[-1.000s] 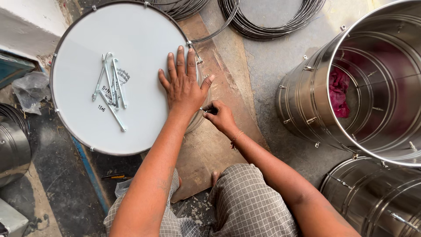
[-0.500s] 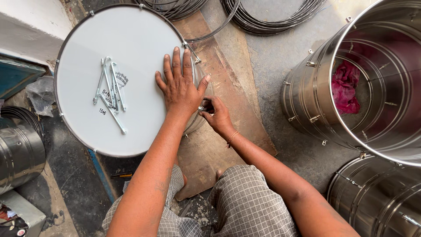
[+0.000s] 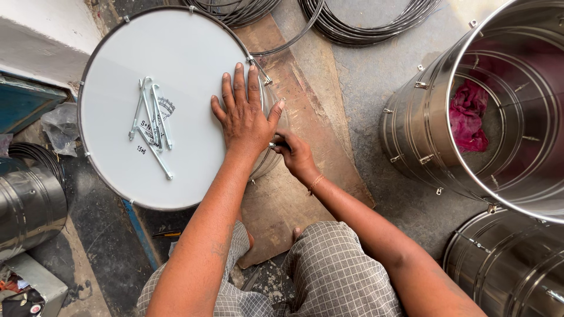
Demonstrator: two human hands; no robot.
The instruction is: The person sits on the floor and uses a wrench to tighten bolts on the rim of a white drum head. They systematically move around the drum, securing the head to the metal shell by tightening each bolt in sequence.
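Drum with black label: left hand flat on it, right hand gripping a rim tool.

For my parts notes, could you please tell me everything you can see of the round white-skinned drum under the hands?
The round white-skinned drum lies head-up on the floor, partly over a brown board. A thin metal hoop rims its smooth white skin, with small lugs spaced around the edge; a shiny metal shell shows beneath. A loose bundle of silvery metal rods rests on the skin over dark printing. The left hand presses flat near the right edge; the right hand grips something small at the rim.
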